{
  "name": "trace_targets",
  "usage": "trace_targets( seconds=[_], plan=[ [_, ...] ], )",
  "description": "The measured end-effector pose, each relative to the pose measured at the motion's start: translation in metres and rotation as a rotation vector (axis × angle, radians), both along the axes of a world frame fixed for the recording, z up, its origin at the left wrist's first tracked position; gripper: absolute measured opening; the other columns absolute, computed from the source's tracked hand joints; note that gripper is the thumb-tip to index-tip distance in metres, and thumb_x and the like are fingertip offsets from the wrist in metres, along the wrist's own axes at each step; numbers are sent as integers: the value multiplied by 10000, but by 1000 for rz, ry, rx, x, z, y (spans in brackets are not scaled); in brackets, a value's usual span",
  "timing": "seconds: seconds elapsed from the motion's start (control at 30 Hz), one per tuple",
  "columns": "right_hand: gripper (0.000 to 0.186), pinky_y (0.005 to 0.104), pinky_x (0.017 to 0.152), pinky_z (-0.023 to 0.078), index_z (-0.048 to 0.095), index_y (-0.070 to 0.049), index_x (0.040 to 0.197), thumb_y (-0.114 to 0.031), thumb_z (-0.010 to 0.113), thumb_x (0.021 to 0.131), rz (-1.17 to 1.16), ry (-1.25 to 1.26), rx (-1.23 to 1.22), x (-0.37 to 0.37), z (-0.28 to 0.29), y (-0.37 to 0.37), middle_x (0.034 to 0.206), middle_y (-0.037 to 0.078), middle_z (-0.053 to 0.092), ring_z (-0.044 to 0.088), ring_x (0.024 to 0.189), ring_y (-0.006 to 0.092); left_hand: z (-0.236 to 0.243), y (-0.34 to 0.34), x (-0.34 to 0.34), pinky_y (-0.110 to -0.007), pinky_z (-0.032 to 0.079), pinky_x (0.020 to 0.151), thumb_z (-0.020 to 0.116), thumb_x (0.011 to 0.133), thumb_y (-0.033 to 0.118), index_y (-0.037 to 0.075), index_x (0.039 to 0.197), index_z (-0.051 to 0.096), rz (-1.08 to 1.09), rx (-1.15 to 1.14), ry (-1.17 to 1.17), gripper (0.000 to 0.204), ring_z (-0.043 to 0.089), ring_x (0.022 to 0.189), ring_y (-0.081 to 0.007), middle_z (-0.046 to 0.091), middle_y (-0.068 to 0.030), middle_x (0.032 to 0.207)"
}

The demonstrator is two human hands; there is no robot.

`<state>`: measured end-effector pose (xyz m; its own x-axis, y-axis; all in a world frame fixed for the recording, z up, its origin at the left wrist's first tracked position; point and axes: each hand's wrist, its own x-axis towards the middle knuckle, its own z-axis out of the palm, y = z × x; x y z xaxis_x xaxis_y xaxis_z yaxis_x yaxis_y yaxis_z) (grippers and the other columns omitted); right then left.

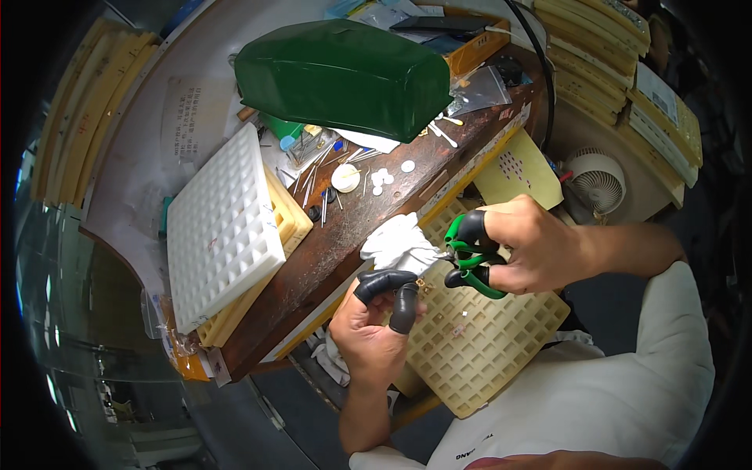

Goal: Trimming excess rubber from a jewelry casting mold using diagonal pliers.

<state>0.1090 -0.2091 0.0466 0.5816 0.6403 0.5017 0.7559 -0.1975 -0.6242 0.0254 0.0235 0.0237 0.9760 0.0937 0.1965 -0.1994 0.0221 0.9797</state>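
Note:
My left hand (376, 329) wears black finger cots and pinches a small gold-coloured piece (424, 284) between thumb and finger; its exact kind is too small to make out. Green-handled pliers (478, 262) are gripped in my right hand (533, 247), which also has black cots on its fingertips. The pliers' jaws point left, just above the gold piece, and look apart from it. Beside both hands a bunched white cloth (399, 243) lies at the bench edge. Below them is a cream tray (501, 345) of square pockets, with a tiny white piece (466, 313) on it.
A dark green lamp hood (337, 74) stands over the worn wooden bench (313, 266). White (223, 227) and yellowish gridded trays lean at left. Thin tools, cotton swabs (445, 135) and white discs (381, 180) lie on the bench. A small fan (595, 180) and stacked trays (591, 63) are at right.

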Motion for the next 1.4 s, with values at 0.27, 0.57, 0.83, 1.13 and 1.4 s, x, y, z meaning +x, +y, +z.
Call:
trace_targets(
  seconds=[0.27,0.57,0.83,1.13,1.4],
  plan=[
    [490,321,539,507,610,32,1127,62,764,663,-31,24,336,-23,-24,30,801,117,629,631,645,217,-1,-6,-2,-259,584,720,699,882,-84,-43,1040,673,39,-14,15,164,683,787,-125,662,-64,961],
    [362,225,628,498,559,26,1144,53,675,802,-34,951,548,-35,-20,30,871,14,641,591,772,41,-11,-16,-5,-262,531,697,745,797,-72,-34,1005,690,167,352,-270,218,658,768,-140,677,-84,890],
    [311,232,640,501,521,6,1079,85,603,790,-118,801,598,-46,-37,28,862,18,635,612,758,69,-13,-32,-4,-306,510,616,740,782,-10,-16,946,671,185,486,-427,178,628,662,-224,640,-125,841],
    [188,374,502,430,606,-50,887,20,705,743,131,-376,314,-30,-63,-4,779,64,546,532,572,241,4,-30,-10,-203,487,678,686,833,-71,-40,922,654,-164,-56,316,99,598,743,-57,664,-15,848],
    [289,244,635,507,516,-8,1109,-37,732,919,-107,1066,541,-58,-52,-14,982,55,646,612,743,90,-40,-52,4,-310,426,486,749,646,-46,-15,834,628,16,755,-662,225,535,564,-207,565,-98,761]
  ],
)
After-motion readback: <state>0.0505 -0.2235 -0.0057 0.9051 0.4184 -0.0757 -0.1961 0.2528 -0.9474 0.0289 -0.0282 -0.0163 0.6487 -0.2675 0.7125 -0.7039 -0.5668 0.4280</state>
